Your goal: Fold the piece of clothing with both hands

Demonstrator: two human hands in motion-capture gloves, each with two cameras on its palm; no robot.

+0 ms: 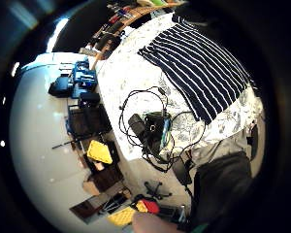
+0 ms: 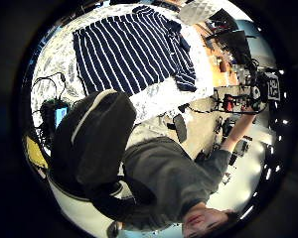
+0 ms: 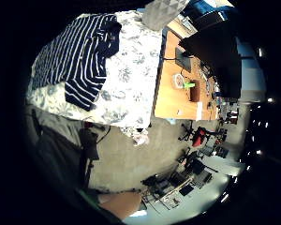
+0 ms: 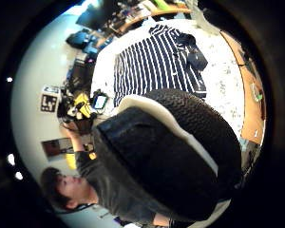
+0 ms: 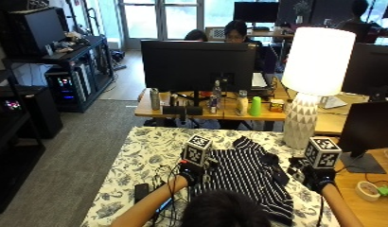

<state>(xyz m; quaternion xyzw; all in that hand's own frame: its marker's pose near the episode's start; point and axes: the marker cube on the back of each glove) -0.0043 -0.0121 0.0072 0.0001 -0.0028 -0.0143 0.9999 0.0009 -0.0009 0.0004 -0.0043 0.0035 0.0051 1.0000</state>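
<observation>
Clothing here is a dark blue shirt with white stripes (image 5: pixel 247 177), lying spread flat on the flower-patterned tablecloth (image 5: pixel 144 156). Left hand (image 5: pixel 191 172) and right hand (image 5: pixel 320 180) are raised above its two sides, apart from it; whether their fingers are spread or curled, I cannot tell.

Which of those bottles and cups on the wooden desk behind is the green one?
The green cup, standing rightmost beside the pale bottle; the can at the left end is silvery grey.
</observation>
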